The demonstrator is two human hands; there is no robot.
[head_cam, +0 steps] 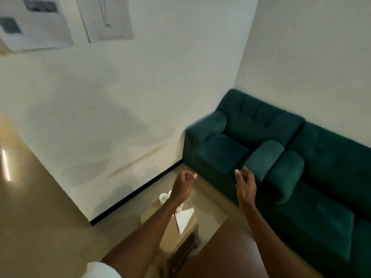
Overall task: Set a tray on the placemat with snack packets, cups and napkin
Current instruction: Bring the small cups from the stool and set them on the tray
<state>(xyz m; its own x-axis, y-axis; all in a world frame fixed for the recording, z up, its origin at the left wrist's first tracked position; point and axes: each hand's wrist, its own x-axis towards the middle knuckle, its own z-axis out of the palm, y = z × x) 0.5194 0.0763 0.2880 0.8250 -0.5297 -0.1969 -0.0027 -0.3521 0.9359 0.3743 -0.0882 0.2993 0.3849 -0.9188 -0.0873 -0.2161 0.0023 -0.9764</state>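
A small low table (170,235) stands below my arms, partly hidden by my left forearm. On it lies a white folded napkin (184,218), and a white paper cup (163,198) stands at its far end; a second cup behind it is mostly hidden by my wrist. My left hand (183,184) hovers above the table with its fingers curled in, holding nothing. My right hand (246,184) is raised to the right of it, fingers apart and empty. No tray, placemat or snack packets are in view.
Two dark green armchairs (230,145) stand along the right wall, close to my right hand. A white wall with a black baseboard (138,191) runs behind the table. Beige floor (40,227) stretches to the left. My knee (230,255) shows at the bottom.
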